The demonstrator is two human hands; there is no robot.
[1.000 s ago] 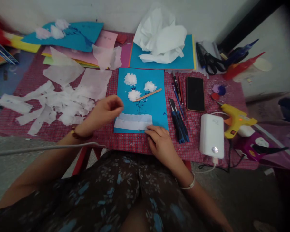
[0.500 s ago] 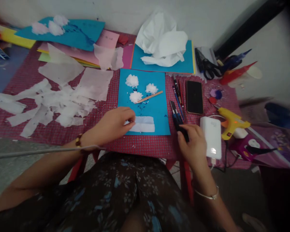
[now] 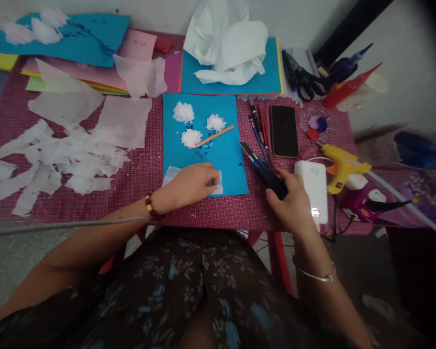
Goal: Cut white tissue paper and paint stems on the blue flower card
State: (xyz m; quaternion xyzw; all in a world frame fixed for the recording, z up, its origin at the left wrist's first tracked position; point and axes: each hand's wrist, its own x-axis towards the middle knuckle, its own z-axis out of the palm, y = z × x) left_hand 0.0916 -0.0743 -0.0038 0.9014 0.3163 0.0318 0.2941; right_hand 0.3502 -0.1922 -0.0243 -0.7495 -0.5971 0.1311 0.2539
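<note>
My left hand point(image 3: 194, 183) rests on the near part of a blue sheet point(image 3: 228, 167), its fingers curled closed at the right end of a white paper strip point(image 3: 170, 174). Most of that strip is hidden under the hand. My right hand point(image 3: 290, 196), at the right of the sheet, is closed on the black handle of a utility knife point(image 3: 263, 172), its blade pointing up and left. On the sheet sit three fluffy white paper tufts point(image 3: 191, 138), dark blue painted marks and a thin wooden stick point(image 3: 214, 136).
White paper strips point(image 3: 83, 165) are heaped at left, below coloured sheets. Crumpled white paper point(image 3: 236, 48) lies at the back. To the right are pens point(image 3: 257, 123), a phone point(image 3: 284, 131), a white power bank point(image 3: 311, 189), a yellow glue gun point(image 3: 345, 165) and black scissors point(image 3: 308, 85).
My left hand has moved from the paper strip's left end to its right end. My right hand has lifted the utility knife and turned its tip further left. The whole view has shifted.
</note>
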